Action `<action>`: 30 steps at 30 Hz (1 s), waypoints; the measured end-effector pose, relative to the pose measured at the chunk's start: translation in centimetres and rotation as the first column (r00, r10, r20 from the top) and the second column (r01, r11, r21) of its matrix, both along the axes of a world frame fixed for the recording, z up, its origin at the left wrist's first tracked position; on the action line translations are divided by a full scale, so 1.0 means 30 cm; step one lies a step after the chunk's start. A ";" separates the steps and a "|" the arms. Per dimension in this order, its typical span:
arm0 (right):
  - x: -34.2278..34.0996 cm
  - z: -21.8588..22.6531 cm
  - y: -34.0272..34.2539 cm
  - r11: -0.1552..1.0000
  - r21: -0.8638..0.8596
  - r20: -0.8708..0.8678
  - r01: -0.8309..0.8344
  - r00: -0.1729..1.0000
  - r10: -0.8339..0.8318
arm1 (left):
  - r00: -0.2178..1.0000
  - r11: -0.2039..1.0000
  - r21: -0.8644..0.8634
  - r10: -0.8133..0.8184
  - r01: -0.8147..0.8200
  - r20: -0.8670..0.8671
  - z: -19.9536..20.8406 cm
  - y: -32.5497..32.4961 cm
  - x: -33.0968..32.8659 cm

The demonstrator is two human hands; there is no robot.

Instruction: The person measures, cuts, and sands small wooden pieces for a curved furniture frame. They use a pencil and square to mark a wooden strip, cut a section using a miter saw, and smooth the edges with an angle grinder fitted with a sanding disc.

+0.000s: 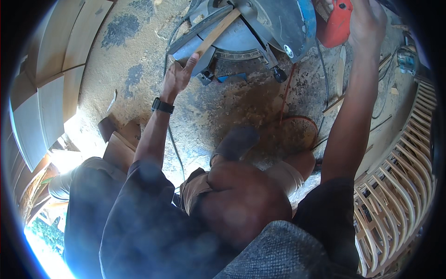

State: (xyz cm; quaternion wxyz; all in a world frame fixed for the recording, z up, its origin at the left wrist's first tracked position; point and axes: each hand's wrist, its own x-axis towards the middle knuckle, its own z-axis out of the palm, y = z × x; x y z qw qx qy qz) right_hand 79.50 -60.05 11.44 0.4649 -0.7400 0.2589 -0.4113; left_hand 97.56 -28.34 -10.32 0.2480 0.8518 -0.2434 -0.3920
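Two grips: my left hand [178,80] pinches the wooden strip [216,33] across the saw base [238,41]; my right hand [369,24] seems closed round the red handle [338,29]. Likely step: positioning; the next calls for steadiness.

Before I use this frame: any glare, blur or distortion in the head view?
Head view: glare burns out the lower-left corner; haze softens the lower middle; fisheye bows the panels at left, with a black rim around; left hand and wooden strip read fairly clear.
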 end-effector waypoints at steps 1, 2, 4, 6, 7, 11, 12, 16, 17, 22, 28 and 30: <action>-0.007 -0.003 -0.009 1.000 0.020 -0.026 -0.001 1.000 0.001 | 1.000 1.000 0.020 -0.011 0.011 -0.016 0.000 -0.001 0.004; -0.021 -0.006 -0.023 0.999 0.040 -0.052 -0.001 0.999 0.003 | 0.999 0.999 0.040 -0.021 0.022 -0.032 -0.002 -0.003 0.006; -0.029 -0.005 -0.019 1.000 0.019 -0.077 -0.017 0.997 0.019 | 1.000 0.999 0.035 -0.014 0.013 0.009 -0.022 0.000 0.006; -0.033 0.004 0.014 0.997 -0.065 -0.076 -0.050 0.996 0.045 | 1.000 0.999 0.043 -0.008 0.007 0.025 -0.033 0.013 0.011; -0.035 0.000 0.013 0.995 -0.090 -0.073 -0.047 0.997 0.040 | 1.000 0.999 0.050 -0.011 0.010 0.017 -0.027 0.007 0.009; -0.047 -0.035 0.001 0.991 -0.123 -0.046 -0.043 0.998 0.038 | 1.000 0.999 0.038 0.006 -0.005 -0.012 0.025 -0.016 -0.006; -0.056 -0.040 -0.004 0.992 -0.115 -0.037 -0.044 0.999 0.040 | 1.000 0.999 0.044 0.002 -0.001 -0.017 0.021 -0.018 -0.007; -0.079 -0.044 -0.012 0.994 -0.045 -0.061 -0.100 0.993 0.097 | 1.000 1.000 0.023 0.008 -0.007 -0.014 0.016 -0.005 -0.001; -0.076 -0.052 -0.005 0.996 -0.072 -0.062 -0.051 0.997 0.047 | 1.000 1.000 0.001 0.009 -0.009 -0.015 0.016 -0.006 -0.003; -0.085 -0.078 0.004 0.994 -0.111 -0.046 -0.018 0.999 0.013 | 0.999 1.000 0.030 0.000 0.001 -0.039 0.021 -0.012 -0.001; -0.121 -0.091 -0.007 0.994 -0.097 -0.056 -0.058 0.997 0.053 | 0.999 0.998 0.061 -0.001 0.004 -0.046 -0.007 -0.007 0.008; -0.113 -0.118 -0.007 0.994 -0.111 -0.022 0.014 1.000 -0.016 | 1.000 0.998 0.059 -0.001 0.002 -0.004 -0.037 0.003 0.011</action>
